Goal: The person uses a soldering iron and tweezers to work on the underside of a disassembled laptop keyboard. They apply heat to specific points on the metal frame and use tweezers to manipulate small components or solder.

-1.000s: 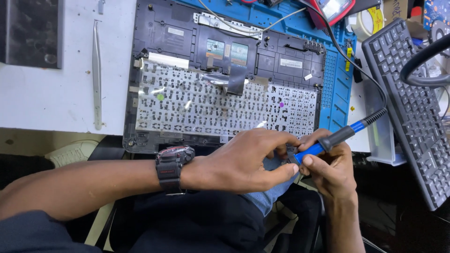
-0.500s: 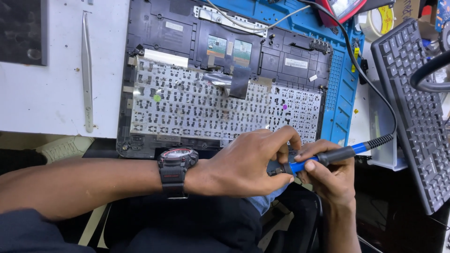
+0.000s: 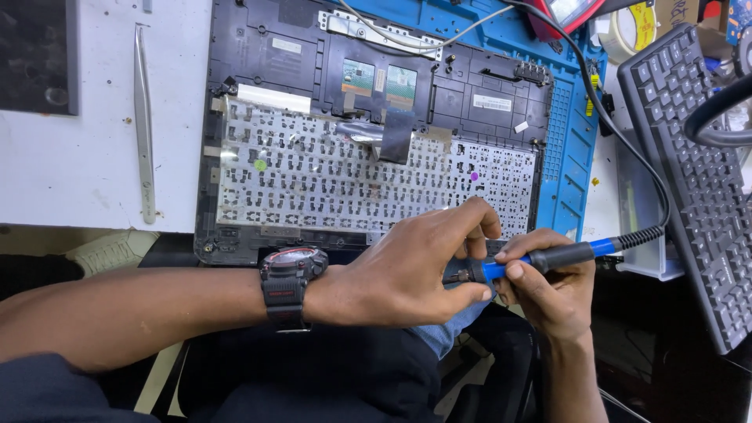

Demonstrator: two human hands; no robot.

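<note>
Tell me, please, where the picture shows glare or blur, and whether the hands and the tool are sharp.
Head view: glare on the clear film over the keyboard backplate, strongest near its left edge; left hand, right hand and blue soldering iron look sharp; the black keyboard at the right edge appears slanted and stretched by the wide lens; the lap below is dark, with little detail.

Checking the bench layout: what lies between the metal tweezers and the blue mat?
In the head view, the opened laptop base with its upturned keyboard panel lies between the tweezers and the blue mat.
</note>
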